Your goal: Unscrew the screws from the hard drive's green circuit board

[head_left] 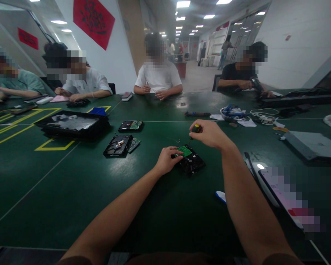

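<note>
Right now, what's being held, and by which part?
The right hand holds a screwdriver by its handle; the left hand rests on the hard drive.

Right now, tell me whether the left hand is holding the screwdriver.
No, the right hand holds the screwdriver; the left hand rests on the hard drive.

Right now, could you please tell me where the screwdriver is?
In the head view, the screwdriver is slightly right of centre, held in the right hand, its shaft pointing down at the far side of the hard drive.
</note>
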`<state>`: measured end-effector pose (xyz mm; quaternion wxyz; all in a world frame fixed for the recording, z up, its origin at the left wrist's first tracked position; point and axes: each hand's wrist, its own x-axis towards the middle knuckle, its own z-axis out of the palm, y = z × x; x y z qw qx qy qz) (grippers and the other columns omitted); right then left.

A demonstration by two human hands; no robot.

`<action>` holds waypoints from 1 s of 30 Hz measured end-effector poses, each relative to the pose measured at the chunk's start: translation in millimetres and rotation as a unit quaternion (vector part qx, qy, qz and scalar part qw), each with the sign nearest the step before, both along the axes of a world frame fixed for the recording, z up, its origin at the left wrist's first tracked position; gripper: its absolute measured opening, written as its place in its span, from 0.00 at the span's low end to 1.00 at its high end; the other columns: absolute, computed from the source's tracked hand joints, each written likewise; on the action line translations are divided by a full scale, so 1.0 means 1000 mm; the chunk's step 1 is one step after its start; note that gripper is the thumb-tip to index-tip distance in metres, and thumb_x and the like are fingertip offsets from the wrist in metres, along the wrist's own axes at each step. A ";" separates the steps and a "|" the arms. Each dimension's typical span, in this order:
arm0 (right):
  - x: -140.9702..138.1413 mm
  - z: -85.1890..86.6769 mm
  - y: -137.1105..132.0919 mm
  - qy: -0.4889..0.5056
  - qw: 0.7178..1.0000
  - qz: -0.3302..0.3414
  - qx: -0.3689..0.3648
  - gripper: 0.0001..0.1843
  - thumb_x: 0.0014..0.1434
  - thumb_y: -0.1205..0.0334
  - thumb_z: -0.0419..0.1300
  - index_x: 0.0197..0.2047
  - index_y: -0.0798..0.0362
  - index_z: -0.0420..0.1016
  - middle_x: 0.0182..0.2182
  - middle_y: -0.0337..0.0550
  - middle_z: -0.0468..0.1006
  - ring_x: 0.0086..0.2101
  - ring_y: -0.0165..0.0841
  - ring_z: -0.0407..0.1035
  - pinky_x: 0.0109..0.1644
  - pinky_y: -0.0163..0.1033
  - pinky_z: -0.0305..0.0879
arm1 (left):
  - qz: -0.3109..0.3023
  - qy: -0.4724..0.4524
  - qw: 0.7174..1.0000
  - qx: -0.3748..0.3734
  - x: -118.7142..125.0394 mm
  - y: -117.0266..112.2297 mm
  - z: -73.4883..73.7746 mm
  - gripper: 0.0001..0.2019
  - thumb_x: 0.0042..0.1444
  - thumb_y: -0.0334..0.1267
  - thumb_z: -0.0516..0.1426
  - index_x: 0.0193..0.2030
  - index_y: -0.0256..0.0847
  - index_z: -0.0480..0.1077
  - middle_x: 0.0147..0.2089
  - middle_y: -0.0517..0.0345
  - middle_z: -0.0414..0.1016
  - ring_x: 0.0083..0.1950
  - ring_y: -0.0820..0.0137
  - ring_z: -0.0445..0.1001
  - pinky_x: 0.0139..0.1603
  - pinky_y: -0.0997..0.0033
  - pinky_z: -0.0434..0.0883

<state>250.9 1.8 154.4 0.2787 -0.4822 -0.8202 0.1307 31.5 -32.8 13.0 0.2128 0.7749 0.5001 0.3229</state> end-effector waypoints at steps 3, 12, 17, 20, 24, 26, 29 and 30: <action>0.001 0.001 -0.001 -0.004 1.000 0.018 -0.011 0.09 0.57 0.59 0.65 0.41 0.50 0.81 0.36 0.45 0.82 0.36 0.38 0.74 0.41 0.44 0.67 | 0.000 0.002 1.000 0.011 -0.001 0.000 -0.004 0.13 0.60 0.42 0.63 0.51 0.50 0.80 0.60 0.51 0.76 0.62 0.55 0.72 0.64 0.47 0.66; -0.001 -0.001 0.001 -0.034 0.999 0.039 -0.007 0.08 0.57 0.60 0.65 0.41 0.50 0.80 0.37 0.45 0.82 0.36 0.38 0.75 0.41 0.43 0.67 | -0.010 0.013 1.000 0.021 -0.002 -0.001 -0.004 0.13 0.62 0.43 0.62 0.52 0.50 0.80 0.59 0.51 0.76 0.62 0.56 0.71 0.64 0.47 0.65; -0.002 -0.004 0.003 -0.033 0.998 0.051 -0.002 0.08 0.58 0.60 0.65 0.41 0.50 0.81 0.37 0.44 0.82 0.37 0.38 0.74 0.42 0.43 0.66 | -0.009 0.016 1.000 0.017 -0.002 0.000 -0.005 0.13 0.61 0.42 0.63 0.52 0.50 0.80 0.60 0.50 0.76 0.62 0.55 0.71 0.63 0.47 0.65; -0.002 -0.006 0.004 -0.035 0.998 0.051 0.002 0.08 0.58 0.60 0.65 0.41 0.50 0.81 0.37 0.44 0.82 0.37 0.38 0.74 0.42 0.43 0.66 | -0.007 0.017 1.000 0.017 -0.002 -0.001 -0.003 0.13 0.61 0.42 0.63 0.52 0.50 0.80 0.60 0.50 0.76 0.62 0.56 0.71 0.64 0.47 0.65; -0.003 -0.008 0.006 -0.037 0.998 0.054 0.005 0.08 0.57 0.59 0.65 0.41 0.50 0.81 0.38 0.44 0.82 0.37 0.38 0.75 0.42 0.43 0.66 | -0.006 0.014 1.000 0.018 -0.002 -0.001 -0.002 0.13 0.62 0.43 0.62 0.52 0.50 0.80 0.60 0.51 0.76 0.62 0.56 0.71 0.64 0.47 0.65; -0.003 -0.008 0.007 -0.035 0.998 0.057 0.003 0.09 0.57 0.59 0.66 0.42 0.49 0.81 0.39 0.44 0.82 0.38 0.39 0.75 0.43 0.43 0.66 | -0.006 0.015 1.000 0.017 -0.002 -0.001 -0.002 0.13 0.62 0.43 0.63 0.52 0.50 0.80 0.60 0.51 0.76 0.62 0.56 0.71 0.64 0.48 0.66; -0.002 -0.008 0.007 -0.033 0.997 0.073 -0.004 0.09 0.57 0.60 0.66 0.42 0.49 0.81 0.40 0.43 0.83 0.39 0.39 0.75 0.44 0.43 0.67 | -0.005 0.018 1.000 0.015 -0.002 0.001 -0.004 0.13 0.61 0.43 0.63 0.52 0.51 0.80 0.60 0.51 0.75 0.61 0.56 0.71 0.64 0.48 0.66; -0.001 -0.009 0.007 -0.032 0.996 0.079 -0.007 0.10 0.57 0.60 0.65 0.43 0.49 0.81 0.40 0.43 0.83 0.40 0.39 0.75 0.45 0.43 0.67 | -0.004 0.018 1.000 0.015 -0.002 0.001 -0.004 0.13 0.61 0.43 0.63 0.52 0.51 0.80 0.60 0.51 0.75 0.61 0.56 0.72 0.64 0.48 0.66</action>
